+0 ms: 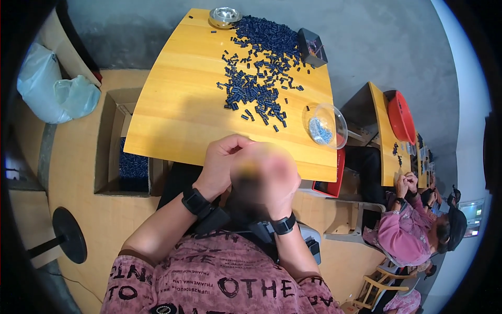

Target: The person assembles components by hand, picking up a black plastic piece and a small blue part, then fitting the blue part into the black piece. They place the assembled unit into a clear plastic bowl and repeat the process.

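Observation:
In front of my chest, just off the near edge of the yellow wooden table [178,94], my two hands meet. Curled fingers of my left hand [218,159] point inward to the right hand. My right hand [284,196] is bent in toward the left and looks closed, though a blur covers most of its fingers. Whatever sits between the hands is hidden by that blur. Beyond them, small black cylindrical pieces [251,94] lie scattered, thickening into a heap [266,34] at the far end. A clear plastic bowl [342,133] with tiny light-blue pieces [320,131] stands right of the hands.
A shiny metal bowl [225,25] and a dark open box [312,47] stand at the table's far end. Left below is a cardboard box [104,152] holding dark pieces. A red bin [341,170] is under the right edge. Another person [405,230] works at a table to the right.

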A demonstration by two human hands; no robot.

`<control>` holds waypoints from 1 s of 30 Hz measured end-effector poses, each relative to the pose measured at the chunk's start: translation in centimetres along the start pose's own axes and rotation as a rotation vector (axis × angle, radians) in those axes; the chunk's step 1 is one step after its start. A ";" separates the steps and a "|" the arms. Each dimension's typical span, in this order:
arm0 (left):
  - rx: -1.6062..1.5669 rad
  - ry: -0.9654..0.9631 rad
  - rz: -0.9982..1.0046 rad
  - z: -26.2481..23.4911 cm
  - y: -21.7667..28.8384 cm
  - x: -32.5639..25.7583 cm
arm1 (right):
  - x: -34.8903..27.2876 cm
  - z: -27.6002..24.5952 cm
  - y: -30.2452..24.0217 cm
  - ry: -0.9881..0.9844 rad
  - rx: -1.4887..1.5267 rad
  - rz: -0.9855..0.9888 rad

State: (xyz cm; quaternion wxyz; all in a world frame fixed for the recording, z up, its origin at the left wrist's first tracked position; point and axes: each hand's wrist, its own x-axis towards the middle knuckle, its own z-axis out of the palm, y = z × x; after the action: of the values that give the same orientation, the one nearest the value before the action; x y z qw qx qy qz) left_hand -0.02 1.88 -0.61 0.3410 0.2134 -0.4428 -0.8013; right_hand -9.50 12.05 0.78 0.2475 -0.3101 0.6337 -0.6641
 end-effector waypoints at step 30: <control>1.071 -0.020 0.663 0.3 -2.1 3.8 | 8.7 -2.8 1.7 -0.286 -0.404 0.131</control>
State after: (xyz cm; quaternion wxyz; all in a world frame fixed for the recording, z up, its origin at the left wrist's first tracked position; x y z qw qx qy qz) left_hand -3.56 0.01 -2.46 0.4127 0.1984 -0.8286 -0.3221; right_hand -17.61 7.59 -0.02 0.3104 -0.4024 0.7306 -0.4559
